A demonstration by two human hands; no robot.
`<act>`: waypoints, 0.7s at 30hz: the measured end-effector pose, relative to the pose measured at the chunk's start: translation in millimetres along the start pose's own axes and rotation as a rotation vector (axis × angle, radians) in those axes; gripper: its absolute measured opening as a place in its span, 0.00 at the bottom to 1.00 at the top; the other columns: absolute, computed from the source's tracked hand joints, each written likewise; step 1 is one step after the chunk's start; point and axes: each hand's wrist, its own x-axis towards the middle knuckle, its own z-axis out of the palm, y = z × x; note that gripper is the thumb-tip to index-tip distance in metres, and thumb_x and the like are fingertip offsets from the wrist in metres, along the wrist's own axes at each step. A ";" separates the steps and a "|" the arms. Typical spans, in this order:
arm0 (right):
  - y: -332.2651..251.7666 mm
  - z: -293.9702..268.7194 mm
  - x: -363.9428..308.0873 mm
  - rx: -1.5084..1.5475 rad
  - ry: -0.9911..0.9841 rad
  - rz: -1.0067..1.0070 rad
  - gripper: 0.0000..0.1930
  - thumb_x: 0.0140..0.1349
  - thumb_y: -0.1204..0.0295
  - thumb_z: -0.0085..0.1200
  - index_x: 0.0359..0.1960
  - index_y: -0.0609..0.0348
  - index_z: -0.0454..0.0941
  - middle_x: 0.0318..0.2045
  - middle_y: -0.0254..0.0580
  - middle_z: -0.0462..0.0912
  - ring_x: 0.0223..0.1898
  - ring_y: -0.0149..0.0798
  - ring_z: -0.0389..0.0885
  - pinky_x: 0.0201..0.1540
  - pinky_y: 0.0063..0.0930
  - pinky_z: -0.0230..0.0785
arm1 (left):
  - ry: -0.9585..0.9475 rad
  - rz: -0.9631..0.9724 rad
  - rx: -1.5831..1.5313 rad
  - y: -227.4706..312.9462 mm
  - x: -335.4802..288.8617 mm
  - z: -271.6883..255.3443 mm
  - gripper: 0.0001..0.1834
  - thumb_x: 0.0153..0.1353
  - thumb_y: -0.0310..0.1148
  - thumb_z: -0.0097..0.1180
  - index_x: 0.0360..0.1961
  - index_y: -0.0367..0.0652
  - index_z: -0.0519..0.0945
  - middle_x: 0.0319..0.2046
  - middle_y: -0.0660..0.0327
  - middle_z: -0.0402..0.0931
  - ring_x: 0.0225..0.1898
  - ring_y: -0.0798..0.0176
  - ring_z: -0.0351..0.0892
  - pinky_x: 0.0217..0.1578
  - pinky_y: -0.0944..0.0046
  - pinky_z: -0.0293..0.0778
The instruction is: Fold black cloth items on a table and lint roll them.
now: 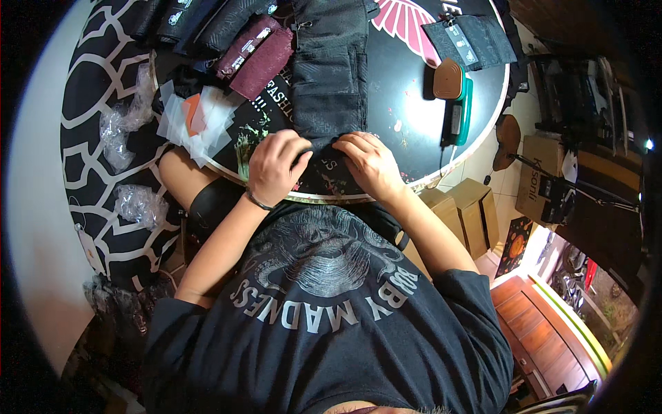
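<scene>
A long black patterned cloth [331, 90], folded into a strip, lies on the round black table [407, 103] and runs from its far side toward me. At the near end of the strip, my left hand [279, 162] grips the left corner with its fingers curled. My right hand [371, 164] holds the right corner, fingers bent over the edge. Both thumbs are partly hidden, so the exact pinch is unclear. The cloth between the hands lies low, close to the table's near edge.
Folded maroon cloth [258, 58] with a label lies far left, beside dark folded cloths [183, 21]. Translucent sheets [207, 127] overhang the left edge. A green and brown handheld garment steamer [458, 103] lies right, near a labelled dark cloth [476, 41]. Cardboard boxes [476, 214] stand beyond.
</scene>
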 end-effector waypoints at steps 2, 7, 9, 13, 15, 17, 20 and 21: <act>-1.0 -2.5 0.2 0.025 -0.020 0.029 0.23 0.55 0.80 0.68 0.55 0.59 0.86 0.54 0.44 0.88 0.60 0.52 0.86 0.68 0.43 0.78 | -0.118 0.077 0.013 6.6 8.0 -5.7 0.20 0.60 0.36 0.78 0.53 0.48 0.89 0.47 0.64 0.84 0.50 0.54 0.84 0.51 0.54 0.80; 2.3 -12.0 7.8 0.082 -0.083 0.076 0.25 0.58 0.80 0.68 0.59 0.60 0.83 0.57 0.49 0.86 0.60 0.57 0.85 0.69 0.47 0.75 | -0.219 0.031 0.129 -7.3 12.3 -6.4 0.24 0.61 0.42 0.76 0.59 0.53 0.89 0.42 0.66 0.85 0.48 0.58 0.83 0.48 0.52 0.76; 2.7 -11.8 11.4 0.087 -0.082 0.075 0.25 0.59 0.80 0.66 0.60 0.60 0.82 0.56 0.49 0.86 0.60 0.56 0.84 0.69 0.46 0.74 | -0.279 0.013 0.071 -15.2 10.8 -4.3 0.21 0.67 0.46 0.73 0.58 0.54 0.88 0.34 0.63 0.85 0.44 0.56 0.84 0.48 0.51 0.77; 16.1 -10.8 18.3 0.174 -0.043 0.079 0.24 0.64 0.79 0.65 0.62 0.62 0.78 0.55 0.54 0.87 0.60 0.60 0.84 0.67 0.46 0.75 | -0.405 -0.164 -0.051 -16.7 30.1 -12.7 0.19 0.73 0.51 0.68 0.56 0.53 0.88 0.36 0.53 0.89 0.40 0.45 0.89 0.44 0.44 0.83; 22.4 -13.7 22.8 0.266 -0.053 0.137 0.22 0.67 0.78 0.66 0.62 0.63 0.77 0.55 0.55 0.88 0.60 0.60 0.86 0.66 0.46 0.77 | -0.427 -0.208 -0.076 -17.9 37.5 -15.4 0.20 0.74 0.52 0.66 0.56 0.51 0.88 0.36 0.50 0.89 0.40 0.41 0.90 0.44 0.42 0.84; 23.6 -19.7 27.9 0.380 -0.066 0.250 0.18 0.71 0.76 0.67 0.59 0.64 0.77 0.52 0.58 0.91 0.58 0.60 0.90 0.61 0.44 0.81 | -0.443 -0.289 -0.169 -20.8 42.3 -14.1 0.23 0.75 0.54 0.64 0.55 0.47 0.88 0.36 0.43 0.90 0.42 0.36 0.91 0.45 0.40 0.85; 26.1 -30.5 37.0 0.349 -0.187 0.258 0.16 0.71 0.76 0.68 0.57 0.64 0.79 0.52 0.57 0.91 0.57 0.58 0.91 0.61 0.43 0.81 | -0.485 -0.362 -0.206 -16.9 48.5 -21.1 0.23 0.74 0.54 0.65 0.55 0.47 0.90 0.36 0.42 0.90 0.42 0.36 0.91 0.45 0.42 0.85; 24.8 -31.1 36.6 0.345 -0.186 0.254 0.16 0.71 0.76 0.68 0.57 0.64 0.79 0.52 0.57 0.91 0.57 0.58 0.91 0.61 0.43 0.81 | -0.495 -0.356 -0.201 -16.7 45.8 -21.1 0.23 0.74 0.53 0.65 0.54 0.47 0.90 0.36 0.42 0.90 0.42 0.36 0.91 0.45 0.42 0.85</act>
